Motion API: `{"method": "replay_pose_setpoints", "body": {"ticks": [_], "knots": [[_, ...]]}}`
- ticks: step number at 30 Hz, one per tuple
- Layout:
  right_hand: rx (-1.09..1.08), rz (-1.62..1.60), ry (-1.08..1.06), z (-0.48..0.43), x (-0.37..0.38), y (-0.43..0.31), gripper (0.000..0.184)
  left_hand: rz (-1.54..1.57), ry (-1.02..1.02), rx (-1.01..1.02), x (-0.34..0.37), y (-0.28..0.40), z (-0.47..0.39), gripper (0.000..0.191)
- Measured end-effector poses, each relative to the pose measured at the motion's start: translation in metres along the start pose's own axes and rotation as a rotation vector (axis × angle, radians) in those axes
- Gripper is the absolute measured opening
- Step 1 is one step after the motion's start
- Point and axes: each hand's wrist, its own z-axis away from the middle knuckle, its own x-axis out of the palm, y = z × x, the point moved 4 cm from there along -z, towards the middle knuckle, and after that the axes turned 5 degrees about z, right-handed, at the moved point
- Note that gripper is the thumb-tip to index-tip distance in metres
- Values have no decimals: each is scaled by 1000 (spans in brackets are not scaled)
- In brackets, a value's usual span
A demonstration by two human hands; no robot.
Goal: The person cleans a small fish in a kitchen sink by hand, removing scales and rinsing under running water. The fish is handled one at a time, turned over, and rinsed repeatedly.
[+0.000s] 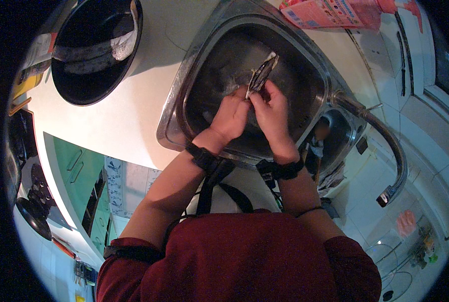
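Note:
Over the basin of a steel sink [303, 75], a small slender dark item with pale edges [261, 75], wet-looking and perhaps a fish or a piece of one, is held by its lower end. My right hand [271, 109] pinches it between thumb and fingers. Close against it, my left hand [230, 113] has its fingers curled at the item's lower end; its fingertips are partly hidden. Beneath the hands the basin is dim, with something pale and shiny on its floor that is too blurred to name.
A black pot [92, 75] stands on the counter [107, 120] at left. A curved metal faucet [396, 151] is swung to the right of the sink, past a smaller basin [334, 139] holding utensils. A pink pump bottle [334, 15] lies behind the sink.

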Motion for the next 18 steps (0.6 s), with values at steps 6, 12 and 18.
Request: {"method": "replay_pose_setpoints", "body": {"ticks": [6,12,18], "knots": [[-22,-6,38,4,1,-6,14,-16,24,61,2,1,0,32],[-51,115,146,4,-1,-1,18,-60,-6,42,2,0,0,33],[28,168,108,-3,-14,-1,21,-99,-10,-18,4,-1,1,32]]}}
